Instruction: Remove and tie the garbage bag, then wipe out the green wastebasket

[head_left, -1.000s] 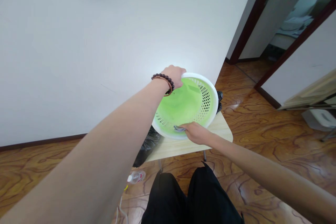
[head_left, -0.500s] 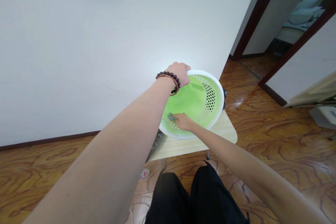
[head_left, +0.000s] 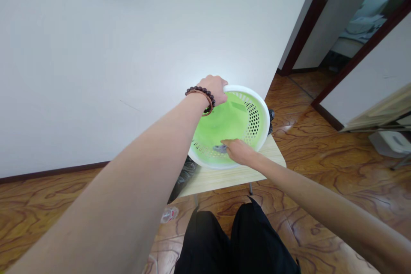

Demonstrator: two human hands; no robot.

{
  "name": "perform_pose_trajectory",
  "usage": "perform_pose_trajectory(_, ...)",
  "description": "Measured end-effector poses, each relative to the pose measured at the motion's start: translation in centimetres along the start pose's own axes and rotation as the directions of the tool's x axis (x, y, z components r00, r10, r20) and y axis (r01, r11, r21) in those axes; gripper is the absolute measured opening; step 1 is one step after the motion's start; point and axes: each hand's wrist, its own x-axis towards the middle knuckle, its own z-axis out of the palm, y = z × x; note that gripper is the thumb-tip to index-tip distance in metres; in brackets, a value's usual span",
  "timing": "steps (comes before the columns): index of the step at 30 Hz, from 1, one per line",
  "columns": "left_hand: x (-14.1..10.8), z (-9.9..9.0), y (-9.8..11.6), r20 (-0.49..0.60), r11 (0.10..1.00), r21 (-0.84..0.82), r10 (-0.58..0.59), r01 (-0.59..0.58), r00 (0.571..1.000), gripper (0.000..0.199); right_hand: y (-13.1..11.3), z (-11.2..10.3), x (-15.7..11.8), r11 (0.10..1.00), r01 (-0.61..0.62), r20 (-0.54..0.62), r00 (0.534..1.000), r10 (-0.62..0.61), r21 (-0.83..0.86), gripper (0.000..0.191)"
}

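A round plastic basket [head_left: 263, 126], green inside with a white rim and perforated sides, is tilted on a small light-wood table [head_left: 221, 180]. My left hand [head_left: 213, 88], with beads at the wrist, is closed on the far rim and holds it. Inside the basket, my right hand [head_left: 239, 151] grips a small grey cloth [head_left: 220, 149] against the near perforated wall. The fingers there are bent around the cloth and partly hidden.
Behind the table rises a white wall [head_left: 96, 51]. Black plastic bags [head_left: 185, 175] stick out at the left and right of the basket. On the wooden floor [head_left: 308, 158] lies a clear plastic item [head_left: 169, 214]. A doorway opens at the right, near a white bin-like box [head_left: 390, 143].
My right hand has moved the cloth to the right along the near wall of the basket. My left hand keeps its hold on the rim. The view has shifted slightly.
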Motion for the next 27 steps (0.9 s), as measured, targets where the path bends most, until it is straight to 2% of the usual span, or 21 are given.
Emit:
perform_pose_trajectory(3,0.0,0.0,0.1,-0.001,1.0,0.011,0.001,-0.001,1.0,0.034,0.1,-0.7,2.7,0.991,-0.119,-0.109,0.988,0.112,-0.058,0.044)
perform_pose_trajectory(6,0.1,0.2,0.0,0.0,1.0,0.018,-0.004,0.004,1.0,0.033,0.4,-0.5,4.8,0.985,-0.154,-0.138,0.98,0.142,-0.075,0.046)
perform_pose_trajectory(9,0.1,0.3,0.0,-0.005,1.0,0.012,-0.009,0.009,1.0,0.03,0.7,0.9,6.1,0.986,-0.137,-0.095,0.987,0.128,-0.094,0.042)
perform_pose_trajectory(12,0.1,0.3,-0.1,-0.005,1.0,0.008,-0.009,0.009,1.0,0.029,0.9,2.9,6.1,0.994,-0.044,0.019,0.999,0.046,-0.098,0.038)
perform_pose_trajectory(16,0.1,0.3,-0.1,-0.01,1.0,-0.008,-0.01,0.01,1.0,0.03,0.9,4.3,3.7,0.994,0.071,0.091,0.994,-0.064,-0.078,0.046)
perform_pose_trajectory(22,0.1,0.2,0.1,-0.01,1.0,-0.021,0.006,-0.007,1.0,0.029,-0.1,2.9,-3.4,0.971,0.236,0.082,0.969,-0.234,-0.023,0.055)
perform_pose_trajectory(25,0.0,0.1,0.3,-0.01,1.0,-0.017,-0.001,0.0,1.0,0.03,-0.4,1.9,-5.3,0.972,0.231,0.073,0.97,-0.234,0.049,0.053)
perform_pose_trajectory(27,-0.1,0.0,0.4,-0.009,1.0,-0.023,-0.003,0.003,1.0,0.032,-0.3,1.2,-4.8,0.982,0.157,0.039,0.986,-0.162,0.105,0.051)
